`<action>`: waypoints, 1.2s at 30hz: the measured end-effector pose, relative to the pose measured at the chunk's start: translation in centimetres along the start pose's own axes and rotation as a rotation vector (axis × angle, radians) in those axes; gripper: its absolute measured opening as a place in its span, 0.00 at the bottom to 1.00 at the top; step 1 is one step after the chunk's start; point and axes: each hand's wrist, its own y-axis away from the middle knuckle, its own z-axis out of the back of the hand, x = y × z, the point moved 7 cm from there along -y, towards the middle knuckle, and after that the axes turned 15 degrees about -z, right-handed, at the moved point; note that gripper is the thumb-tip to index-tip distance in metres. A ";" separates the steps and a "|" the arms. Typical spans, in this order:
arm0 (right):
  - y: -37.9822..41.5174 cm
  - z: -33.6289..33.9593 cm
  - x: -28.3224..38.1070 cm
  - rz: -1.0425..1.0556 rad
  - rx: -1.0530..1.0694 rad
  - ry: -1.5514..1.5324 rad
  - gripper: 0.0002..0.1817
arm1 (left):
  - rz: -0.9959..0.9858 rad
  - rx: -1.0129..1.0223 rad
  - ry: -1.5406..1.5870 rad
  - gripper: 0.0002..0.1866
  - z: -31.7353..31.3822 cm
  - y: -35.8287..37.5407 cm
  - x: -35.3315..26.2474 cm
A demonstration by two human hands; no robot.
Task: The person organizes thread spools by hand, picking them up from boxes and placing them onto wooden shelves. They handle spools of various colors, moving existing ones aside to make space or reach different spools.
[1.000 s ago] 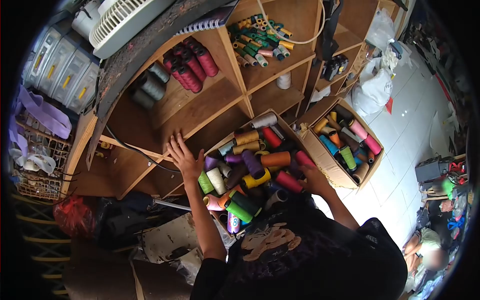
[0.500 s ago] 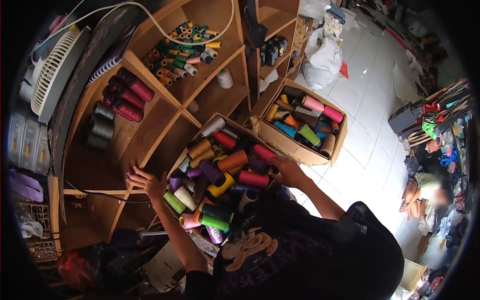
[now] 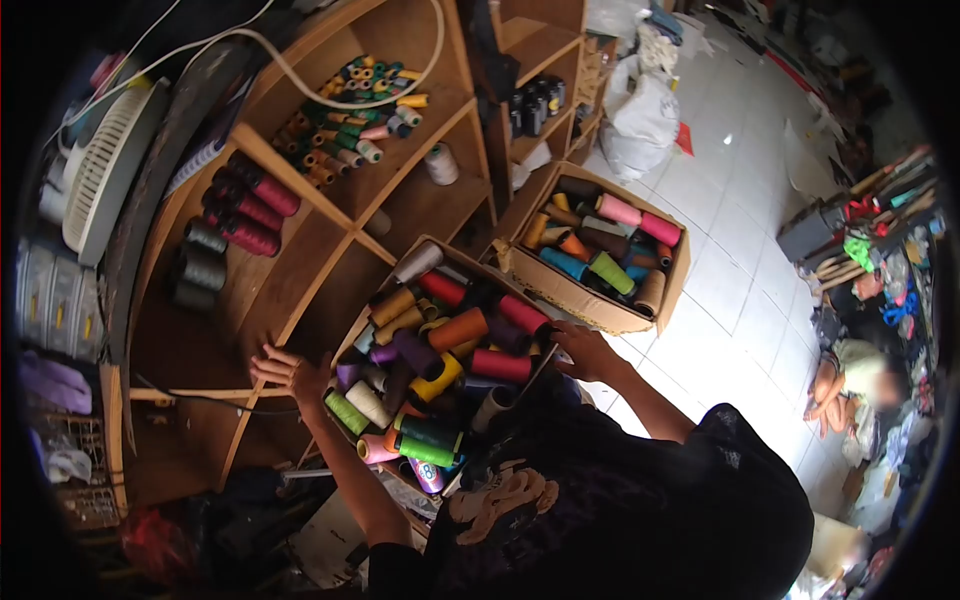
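**Both hands on the nearer box of thread cones**

Now, compared with a second ago, the view has swung right and the left hand (image 3: 290,372) has slid down from the shelf divider to the near left edge of the cardboard box (image 3: 352,335), fingers spread and flat, gripping nothing that I can see. That suggests the box is being steadied or shifted rather than picked from.

On the far left, the wooden shelf (image 3: 330,210) holds dark red spools (image 3: 248,208) and grey cones (image 3: 198,265) in one bay, and small mixed bobbins (image 3: 355,105) in the bay above.

The box under the hands is heaped with thread cones (image 3: 440,355): orange, purple, red, green, yellow.

The right hand (image 3: 585,350) rests on the box's right edge by a red cone; whether it pinches the flap is hard to tell. The hands stand well apart.

Further right, a second box (image 3: 668,290) on the tiled floor holds pink, teal and green cones.
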 end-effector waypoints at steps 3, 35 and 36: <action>-0.5 -0.1 -0.1 0.039 -0.008 0.014 0.30 | -0.077 -0.100 0.039 0.72 1.5 0.3 -0.8; -2.4 0.3 7.2 0.172 0.322 0.114 0.15 | 0.055 0.003 0.010 0.70 4.0 0.9 -2.4; -2.7 -0.1 7.4 0.176 0.321 0.132 0.15 | 0.045 -0.013 0.008 0.70 3.9 0.8 -2.4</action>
